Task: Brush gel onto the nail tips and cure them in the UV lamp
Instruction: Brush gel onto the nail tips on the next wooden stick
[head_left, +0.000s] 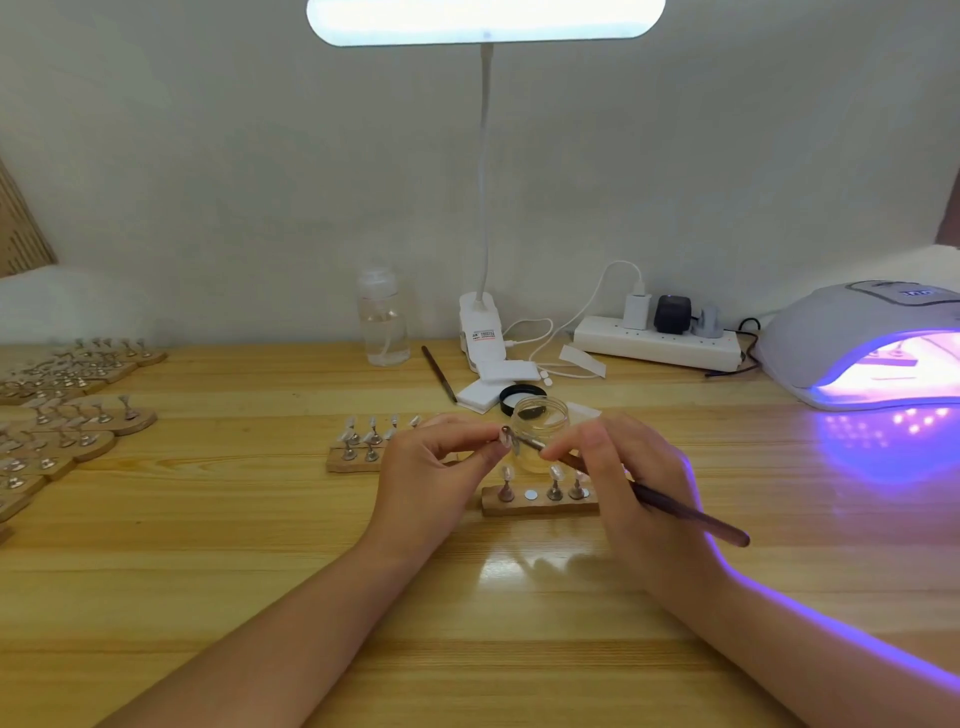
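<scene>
Nearest, a broad stretch of bare wooden table (467, 623) was left open between the two forearms. Just beyond, a nail tip on its small stand (505, 436) was pinched in the curled fingers of the left hand (431, 467), and a brush (649, 496) was gripped pen-fashion by the right hand (634, 493), its bristle end laid against that tip. Directly behind the hands, a wooden holder (540, 501) was seen with three tips standing on it and one round seat bare. A second holder (358, 452) with more tips was set just left, and an open glass jar of gel (537, 428) stood behind the fingers, its black lid (522, 396) beside it. Many holders (67, 410) were crowded along the left edge. Farther back, a spare brush (439, 374), a clear bottle (382, 322), a clip lamp (483, 332) with an unreadable label, and a power strip (657, 343) were lined against the wall. At far right, the UV lamp (857, 338) was lit violet; its display could not be read.
</scene>
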